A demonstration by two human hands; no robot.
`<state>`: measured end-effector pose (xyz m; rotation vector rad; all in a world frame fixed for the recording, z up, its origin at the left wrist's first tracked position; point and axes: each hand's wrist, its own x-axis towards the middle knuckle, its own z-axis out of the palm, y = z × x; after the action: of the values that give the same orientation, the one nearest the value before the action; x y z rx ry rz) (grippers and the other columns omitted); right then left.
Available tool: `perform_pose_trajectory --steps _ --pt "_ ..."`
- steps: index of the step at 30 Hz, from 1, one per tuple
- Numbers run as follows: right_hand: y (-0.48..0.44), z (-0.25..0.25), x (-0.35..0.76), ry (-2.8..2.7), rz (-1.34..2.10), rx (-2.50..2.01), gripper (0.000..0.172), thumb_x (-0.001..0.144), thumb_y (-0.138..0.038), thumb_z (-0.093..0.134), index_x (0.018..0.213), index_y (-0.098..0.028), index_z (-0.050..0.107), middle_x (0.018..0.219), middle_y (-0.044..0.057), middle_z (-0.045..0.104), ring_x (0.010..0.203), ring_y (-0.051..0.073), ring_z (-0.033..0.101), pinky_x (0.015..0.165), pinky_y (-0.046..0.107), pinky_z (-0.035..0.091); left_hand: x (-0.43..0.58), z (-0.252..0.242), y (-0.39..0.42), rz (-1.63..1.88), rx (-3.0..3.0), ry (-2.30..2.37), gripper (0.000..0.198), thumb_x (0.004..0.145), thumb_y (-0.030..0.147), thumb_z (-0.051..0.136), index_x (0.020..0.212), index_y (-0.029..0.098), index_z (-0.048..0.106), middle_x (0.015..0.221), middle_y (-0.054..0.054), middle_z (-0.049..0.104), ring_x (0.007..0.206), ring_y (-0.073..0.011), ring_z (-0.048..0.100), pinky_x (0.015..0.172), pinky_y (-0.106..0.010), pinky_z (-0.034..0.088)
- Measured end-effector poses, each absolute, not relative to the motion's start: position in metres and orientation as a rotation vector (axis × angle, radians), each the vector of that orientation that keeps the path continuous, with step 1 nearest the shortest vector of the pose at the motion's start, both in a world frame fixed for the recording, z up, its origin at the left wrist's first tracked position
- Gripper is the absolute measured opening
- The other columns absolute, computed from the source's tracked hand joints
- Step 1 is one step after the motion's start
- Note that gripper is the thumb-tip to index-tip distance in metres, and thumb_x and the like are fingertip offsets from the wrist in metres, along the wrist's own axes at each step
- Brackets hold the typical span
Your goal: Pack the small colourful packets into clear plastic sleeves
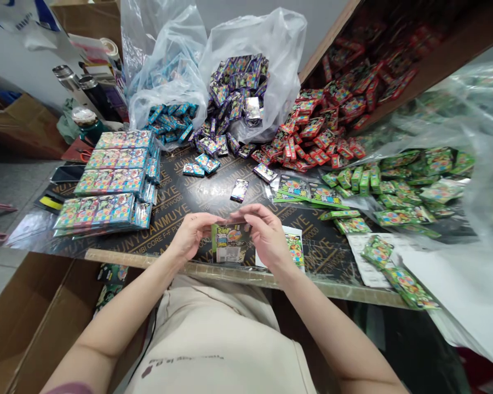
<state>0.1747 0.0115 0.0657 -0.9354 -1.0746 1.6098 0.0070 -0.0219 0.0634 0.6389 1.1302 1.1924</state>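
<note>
A cream shirt (222,339) fills the bottom centre; above it, just below mid-frame, the left hand (194,235) and right hand (268,234), fingers nearly closed, pinch a small packet (229,244) near its top.

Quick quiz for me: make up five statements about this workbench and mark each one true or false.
1. The left hand and right hand are both at a printed packet. True.
2. The red boxes lie left of the purple boxes. False: they lie to the right.
3. Some purple boxes sit in a clear plastic bag. True.
4. The stacked packs stand at the table's right end. False: they stand toward its left end.
5. Green boxes lie on the right side. True.
</note>
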Motion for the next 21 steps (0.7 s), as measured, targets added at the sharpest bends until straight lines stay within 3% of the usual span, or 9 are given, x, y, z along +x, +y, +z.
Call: perform_pose_trajectory --steps 4,8,13,17,21 --pt "0.013 0.058 0.187 -1.415 1.175 -0.925 0.012 0.082 -0.026 0.064 0.091 -0.025 0.072 0.094 0.003 0.075 0.087 0.019 0.071 0.083 0.035 0.056 0.003 0.075 -0.023 1.404 1.157 1.31 0.011 0.069 0.021 0.071 0.079 0.018 0.076 0.079 -0.005 0.075 0.075 -0.0174 0.07 0.072 -0.029 0.054" --pt "0.013 0.053 0.201 -1.717 0.907 -0.755 0.017 0.081 -0.021 0.068 0.093 -0.028 0.076 0.103 0.003 0.075 0.095 0.021 0.07 0.087 0.036 0.056 -0.001 0.082 -0.031 1.452 1.841 1.287 0.01 0.071 0.019 0.073 0.08 0.019 0.076 0.086 -0.007 0.076 0.078 -0.0172 0.07 0.075 -0.029 0.056" --pt "0.012 0.07 0.202 -1.698 0.964 -0.884 0.01 0.079 -0.022 0.07 0.086 -0.025 0.077 0.088 0.002 0.077 0.081 0.019 0.072 0.08 0.034 0.058 -0.006 0.091 -0.029 1.327 1.788 1.323 0.004 0.075 0.02 0.074 0.078 0.018 0.076 0.08 -0.006 0.076 0.073 -0.0162 0.07 0.07 -0.026 0.056" --pt "0.011 0.085 0.197 -1.632 1.159 -0.991 0.007 0.076 -0.025 0.072 0.081 -0.021 0.076 0.076 0.002 0.075 0.067 0.016 0.07 0.064 0.028 0.058 -0.007 0.097 -0.025 1.237 1.585 1.346 0.004 0.073 0.021 0.075 0.074 0.017 0.075 0.074 -0.005 0.074 0.067 -0.0158 0.069 0.061 -0.023 0.055" --pt "0.012 0.087 0.197 -1.646 1.207 -0.994 0.008 0.076 -0.027 0.072 0.078 -0.021 0.076 0.075 0.002 0.075 0.066 0.016 0.068 0.062 0.028 0.057 -0.005 0.099 -0.026 1.209 1.654 1.359 0.007 0.075 0.022 0.072 0.071 0.017 0.074 0.074 -0.006 0.074 0.069 -0.0164 0.069 0.063 -0.024 0.055"
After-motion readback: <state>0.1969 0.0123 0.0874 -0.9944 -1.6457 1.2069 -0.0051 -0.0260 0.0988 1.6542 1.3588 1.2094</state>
